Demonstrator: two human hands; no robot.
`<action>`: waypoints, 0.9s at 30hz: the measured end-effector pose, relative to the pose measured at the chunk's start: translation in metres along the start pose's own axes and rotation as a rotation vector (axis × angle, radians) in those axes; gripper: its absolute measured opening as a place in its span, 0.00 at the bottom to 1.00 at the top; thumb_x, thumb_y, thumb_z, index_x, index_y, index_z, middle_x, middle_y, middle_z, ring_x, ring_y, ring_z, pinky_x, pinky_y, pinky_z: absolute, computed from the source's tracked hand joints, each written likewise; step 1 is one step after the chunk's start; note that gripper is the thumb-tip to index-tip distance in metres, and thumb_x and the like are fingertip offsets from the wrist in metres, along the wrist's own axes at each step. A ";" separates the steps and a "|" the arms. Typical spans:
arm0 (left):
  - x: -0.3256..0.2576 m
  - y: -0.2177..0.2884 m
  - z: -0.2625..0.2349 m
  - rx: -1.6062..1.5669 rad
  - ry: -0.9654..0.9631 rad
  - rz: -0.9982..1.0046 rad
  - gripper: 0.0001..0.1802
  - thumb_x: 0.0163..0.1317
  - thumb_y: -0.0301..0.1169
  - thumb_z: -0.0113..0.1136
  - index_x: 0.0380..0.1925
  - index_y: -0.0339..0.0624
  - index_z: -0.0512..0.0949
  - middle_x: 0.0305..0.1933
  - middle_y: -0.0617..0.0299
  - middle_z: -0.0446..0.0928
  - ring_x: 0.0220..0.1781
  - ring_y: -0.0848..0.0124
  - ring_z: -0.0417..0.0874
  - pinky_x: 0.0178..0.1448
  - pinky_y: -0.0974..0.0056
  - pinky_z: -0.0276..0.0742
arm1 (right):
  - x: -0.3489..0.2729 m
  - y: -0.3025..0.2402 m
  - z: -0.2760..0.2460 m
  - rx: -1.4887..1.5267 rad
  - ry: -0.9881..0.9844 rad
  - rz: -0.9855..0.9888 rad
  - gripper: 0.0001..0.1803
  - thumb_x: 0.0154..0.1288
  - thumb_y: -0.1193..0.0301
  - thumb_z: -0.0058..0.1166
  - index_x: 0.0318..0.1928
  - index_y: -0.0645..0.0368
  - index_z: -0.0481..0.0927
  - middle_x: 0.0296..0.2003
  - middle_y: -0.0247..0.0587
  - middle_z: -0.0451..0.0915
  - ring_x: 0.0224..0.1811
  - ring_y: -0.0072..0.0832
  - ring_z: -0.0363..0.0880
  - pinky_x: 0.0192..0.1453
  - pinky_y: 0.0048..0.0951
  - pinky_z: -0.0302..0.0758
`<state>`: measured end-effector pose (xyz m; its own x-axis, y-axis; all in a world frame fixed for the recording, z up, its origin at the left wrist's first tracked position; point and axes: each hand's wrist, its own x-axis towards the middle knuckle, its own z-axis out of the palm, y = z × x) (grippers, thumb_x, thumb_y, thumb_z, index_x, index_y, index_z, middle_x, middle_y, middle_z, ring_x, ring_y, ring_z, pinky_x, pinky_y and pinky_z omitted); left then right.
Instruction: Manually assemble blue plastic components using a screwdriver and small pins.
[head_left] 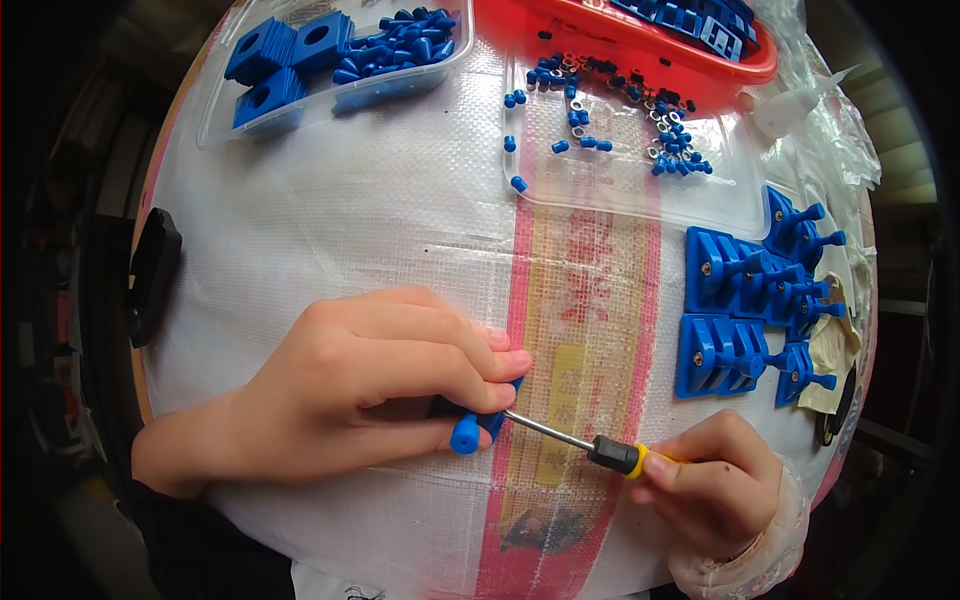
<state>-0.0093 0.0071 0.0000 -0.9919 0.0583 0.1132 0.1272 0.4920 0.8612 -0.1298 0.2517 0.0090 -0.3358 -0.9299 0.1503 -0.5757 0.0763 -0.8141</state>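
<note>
Here, left hand fingers pinch one blue part; right hand fingers grip one screwdriver, tip meeting it. Beyond fingers: two clear trays, one red bin, five finished pieces. Bare desk between.

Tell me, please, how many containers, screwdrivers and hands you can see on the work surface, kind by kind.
Clear plastic trays: 2
Red tray: 1
Screwdriver: 1
Hands, left hand and right hand: 2
Total: 6
</note>
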 end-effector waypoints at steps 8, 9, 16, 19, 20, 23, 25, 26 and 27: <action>0.001 -0.002 0.000 -0.027 0.002 0.002 0.14 0.38 0.28 0.73 0.27 0.37 0.81 0.32 0.55 0.81 0.38 0.64 0.83 0.46 0.65 0.76 | 0.011 0.004 -0.007 0.186 -0.039 0.122 0.14 0.44 0.81 0.66 0.34 0.66 0.79 0.25 0.43 0.75 0.23 0.27 0.75 0.25 0.21 0.69; 0.001 -0.002 0.000 -0.034 0.003 0.004 0.13 0.38 0.27 0.73 0.27 0.37 0.81 0.32 0.55 0.81 0.39 0.64 0.83 0.47 0.65 0.76 | 0.011 0.004 -0.007 0.188 -0.034 0.122 0.14 0.44 0.81 0.66 0.34 0.67 0.79 0.25 0.43 0.75 0.23 0.27 0.75 0.25 0.21 0.69; 0.000 -0.001 -0.001 -0.045 0.002 -0.005 0.13 0.38 0.27 0.73 0.27 0.37 0.81 0.32 0.55 0.81 0.39 0.63 0.82 0.49 0.62 0.76 | 0.007 -0.005 0.001 0.031 0.002 0.057 0.12 0.45 0.81 0.66 0.33 0.67 0.80 0.25 0.43 0.75 0.22 0.26 0.75 0.23 0.20 0.69; -0.001 0.000 -0.001 -0.051 0.007 -0.008 0.13 0.38 0.27 0.73 0.27 0.36 0.81 0.32 0.54 0.81 0.40 0.63 0.82 0.50 0.62 0.76 | 0.009 -0.007 -0.003 0.119 -0.013 0.136 0.11 0.45 0.82 0.65 0.32 0.67 0.79 0.25 0.43 0.75 0.23 0.26 0.75 0.25 0.21 0.70; -0.001 0.001 -0.001 -0.054 0.010 -0.006 0.13 0.38 0.27 0.73 0.27 0.36 0.81 0.32 0.54 0.81 0.40 0.62 0.82 0.50 0.61 0.76 | 0.010 -0.008 -0.004 0.147 -0.016 0.160 0.11 0.45 0.83 0.65 0.32 0.68 0.79 0.25 0.43 0.75 0.24 0.26 0.76 0.26 0.21 0.70; -0.001 -0.004 -0.001 -0.074 0.002 -0.015 0.14 0.38 0.27 0.73 0.27 0.36 0.81 0.33 0.54 0.81 0.40 0.62 0.82 0.51 0.61 0.76 | 0.008 -0.005 0.003 0.278 0.000 0.247 0.10 0.46 0.84 0.63 0.32 0.68 0.79 0.25 0.44 0.76 0.26 0.27 0.77 0.29 0.21 0.71; -0.001 -0.005 -0.002 -0.082 -0.005 -0.027 0.14 0.37 0.27 0.73 0.27 0.35 0.81 0.33 0.53 0.81 0.40 0.62 0.82 0.51 0.61 0.76 | 0.008 -0.005 0.005 0.349 0.014 0.293 0.08 0.48 0.84 0.62 0.31 0.69 0.78 0.26 0.45 0.77 0.27 0.28 0.77 0.31 0.21 0.71; -0.001 -0.005 -0.002 -0.086 -0.009 -0.033 0.14 0.37 0.27 0.73 0.27 0.35 0.81 0.33 0.53 0.81 0.40 0.62 0.82 0.52 0.60 0.76 | 0.007 -0.005 0.005 0.373 0.017 0.310 0.08 0.48 0.84 0.61 0.31 0.69 0.78 0.27 0.45 0.77 0.28 0.28 0.78 0.32 0.21 0.72; -0.001 -0.004 -0.003 -0.078 -0.002 -0.033 0.14 0.37 0.27 0.73 0.27 0.35 0.81 0.34 0.53 0.81 0.40 0.62 0.82 0.52 0.60 0.75 | 0.007 -0.006 0.006 0.400 0.020 0.324 0.07 0.49 0.84 0.61 0.31 0.69 0.78 0.28 0.45 0.78 0.29 0.28 0.78 0.33 0.21 0.72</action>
<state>-0.0084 0.0028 -0.0020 -0.9955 0.0452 0.0834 0.0947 0.4242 0.9006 -0.1248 0.2426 0.0117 -0.4658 -0.8741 -0.1376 -0.1107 0.2118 -0.9710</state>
